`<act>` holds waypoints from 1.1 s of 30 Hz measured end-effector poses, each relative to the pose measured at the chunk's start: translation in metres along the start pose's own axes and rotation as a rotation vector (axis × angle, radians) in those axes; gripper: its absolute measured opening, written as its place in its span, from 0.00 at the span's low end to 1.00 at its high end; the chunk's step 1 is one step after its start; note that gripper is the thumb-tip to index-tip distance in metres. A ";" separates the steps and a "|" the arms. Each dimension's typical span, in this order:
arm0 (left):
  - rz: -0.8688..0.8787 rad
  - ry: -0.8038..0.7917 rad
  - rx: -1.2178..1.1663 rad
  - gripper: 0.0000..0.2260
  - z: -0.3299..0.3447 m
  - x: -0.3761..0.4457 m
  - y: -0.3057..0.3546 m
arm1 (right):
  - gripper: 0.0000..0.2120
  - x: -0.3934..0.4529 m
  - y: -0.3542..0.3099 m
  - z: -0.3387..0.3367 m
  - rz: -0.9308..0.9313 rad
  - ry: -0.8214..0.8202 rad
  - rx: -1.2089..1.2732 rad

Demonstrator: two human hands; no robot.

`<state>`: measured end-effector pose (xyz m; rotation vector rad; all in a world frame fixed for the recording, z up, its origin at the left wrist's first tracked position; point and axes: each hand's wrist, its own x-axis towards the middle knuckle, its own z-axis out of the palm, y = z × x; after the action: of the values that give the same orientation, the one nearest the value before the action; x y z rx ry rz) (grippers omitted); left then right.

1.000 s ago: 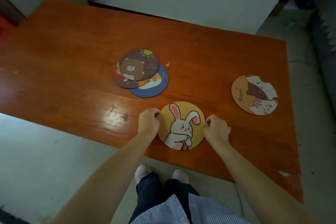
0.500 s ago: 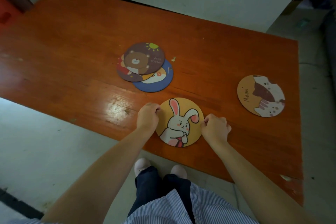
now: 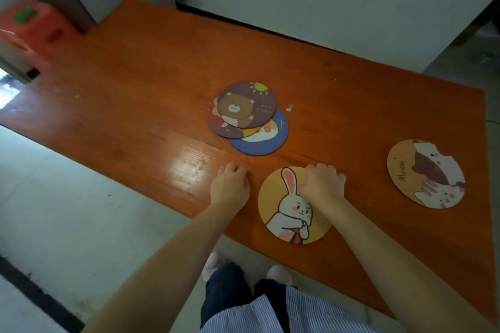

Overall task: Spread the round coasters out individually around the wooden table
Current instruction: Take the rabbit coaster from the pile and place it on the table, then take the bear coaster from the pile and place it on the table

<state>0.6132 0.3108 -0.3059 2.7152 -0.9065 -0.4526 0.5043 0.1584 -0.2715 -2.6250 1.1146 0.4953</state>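
From my head view, my left hand (image 3: 230, 186) rests curled and empty beside the rabbit coaster (image 3: 293, 205); my right hand (image 3: 320, 184) is fisted over its far edge. Just beyond lies the overlapped pile, bear coaster (image 3: 246, 104) uppermost; I should lift that one cleanly

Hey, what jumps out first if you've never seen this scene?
The yellow rabbit coaster at the table's near edge, with the right hand over its top and the left hand just beside it. Behind them, a pile of overlapping coasters topped by a brown bear; a lone cat coaster lies far right.
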 end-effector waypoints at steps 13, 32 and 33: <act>-0.059 -0.065 0.224 0.18 -0.082 0.086 -0.191 | 0.21 0.095 -0.158 -0.023 -0.234 0.136 0.267; 0.346 -0.123 0.263 0.26 -0.087 0.150 -0.293 | 0.07 0.097 -0.254 -0.017 -0.140 0.467 0.129; 0.345 -0.134 0.252 0.26 -0.088 0.152 -0.290 | 0.06 0.089 -0.265 -0.013 -0.194 0.449 0.140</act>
<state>0.9174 0.4538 -0.3502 2.6831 -1.5295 -0.4787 0.7578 0.2760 -0.2709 -2.7483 0.9465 -0.2166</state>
